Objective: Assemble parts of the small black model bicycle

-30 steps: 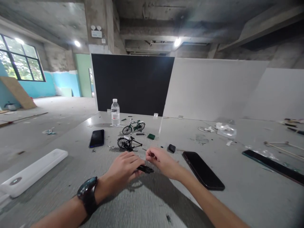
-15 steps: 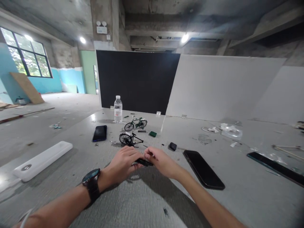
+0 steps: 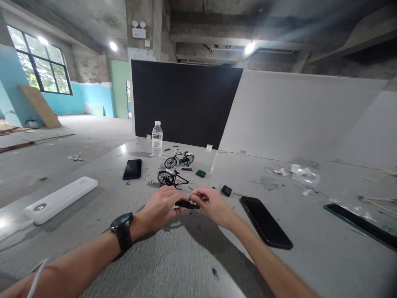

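Note:
Both my hands meet over the grey table. My left hand, with a dark watch on its wrist, grips a small black part by one end. My right hand pinches the same part at its other end with its fingertips. Just beyond my hands a black model bicycle with only one wheel visible lies on the table. A complete green model bicycle stands farther back.
A water bottle stands at the back, a dark phone to its left front. A large black phone lies right of my hands. A white flat case lies at left. Small parts, a green piece and plastic wrappers are scattered about.
The camera has tilted and shifted a little. My hands have moved slightly away from me, closer together, both staying on the small black part.

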`<state>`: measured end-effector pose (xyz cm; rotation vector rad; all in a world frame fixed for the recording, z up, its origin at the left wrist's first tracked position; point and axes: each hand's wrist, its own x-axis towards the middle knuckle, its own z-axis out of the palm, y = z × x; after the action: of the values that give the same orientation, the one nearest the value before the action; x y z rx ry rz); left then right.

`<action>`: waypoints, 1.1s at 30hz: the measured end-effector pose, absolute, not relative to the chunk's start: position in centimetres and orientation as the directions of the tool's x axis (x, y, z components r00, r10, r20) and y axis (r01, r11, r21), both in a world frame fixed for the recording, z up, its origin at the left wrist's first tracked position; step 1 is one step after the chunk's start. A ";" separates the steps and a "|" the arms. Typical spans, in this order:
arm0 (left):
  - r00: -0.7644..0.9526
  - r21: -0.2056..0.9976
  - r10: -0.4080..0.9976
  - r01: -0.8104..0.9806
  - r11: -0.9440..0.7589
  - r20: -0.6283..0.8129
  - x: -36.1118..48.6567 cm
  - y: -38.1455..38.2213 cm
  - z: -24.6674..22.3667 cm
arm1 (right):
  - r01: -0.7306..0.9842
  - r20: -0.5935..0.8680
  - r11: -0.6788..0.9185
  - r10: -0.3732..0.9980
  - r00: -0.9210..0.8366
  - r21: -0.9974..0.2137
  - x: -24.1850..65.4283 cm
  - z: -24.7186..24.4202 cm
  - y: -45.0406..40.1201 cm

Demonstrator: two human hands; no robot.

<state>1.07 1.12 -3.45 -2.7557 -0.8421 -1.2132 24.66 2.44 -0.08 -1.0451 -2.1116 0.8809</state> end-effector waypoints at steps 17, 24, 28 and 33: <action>0.577 0.180 0.480 0.499 -0.848 0.661 0.8 1.1 -3.6 | 0.450 0.039 0.342 0.829 -0.558 -0.825 25.2 1.0 2.3; 0.677 0.002 0.346 0.454 -0.891 0.650 1.2 0.6 -3.1 | 0.443 -0.025 0.335 0.775 -0.632 -0.832 25.5 0.9 2.3; 0.697 -0.068 0.307 0.455 -0.888 0.649 1.4 0.3 -2.9 | 0.451 -0.039 0.339 0.763 -0.645 -0.826 25.8 0.5 2.5; 0.693 -0.071 0.290 0.442 -0.894 0.660 1.4 0.2 -2.8 | 0.458 -0.026 0.363 0.760 -0.650 -0.811 25.7 0.2 2.7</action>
<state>1.42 0.22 -2.84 -2.6785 -0.5884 -0.9884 25.69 2.67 0.18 -1.0673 -2.2768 1.1844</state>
